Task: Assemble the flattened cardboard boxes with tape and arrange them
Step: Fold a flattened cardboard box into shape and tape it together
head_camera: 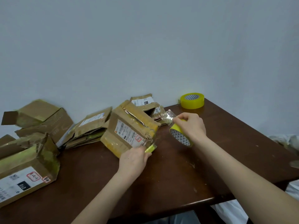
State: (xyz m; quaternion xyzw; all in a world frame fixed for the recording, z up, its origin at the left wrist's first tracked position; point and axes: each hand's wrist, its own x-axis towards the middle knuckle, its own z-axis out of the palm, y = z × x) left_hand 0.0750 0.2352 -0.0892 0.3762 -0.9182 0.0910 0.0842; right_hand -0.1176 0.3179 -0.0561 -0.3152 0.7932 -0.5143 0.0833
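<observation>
A worn cardboard box (129,131) with a white shipping label stands tilted in the middle of the dark brown table (161,183). My left hand (134,160) holds its near lower corner, fingers by a small yellow object (150,148) at the box edge. My right hand (189,126) grips a yellow tape roll (180,136) just right of the box. A loose end of clear tape (168,116) sticks up from the roll toward the box's far corner.
A second yellow tape roll (192,100) lies at the table's far edge by the wall. Flattened boxes (90,126) are piled behind and left. An assembled box (24,175) sits at near left, others (40,113) at far left. White bedding (284,143) lies right of the table.
</observation>
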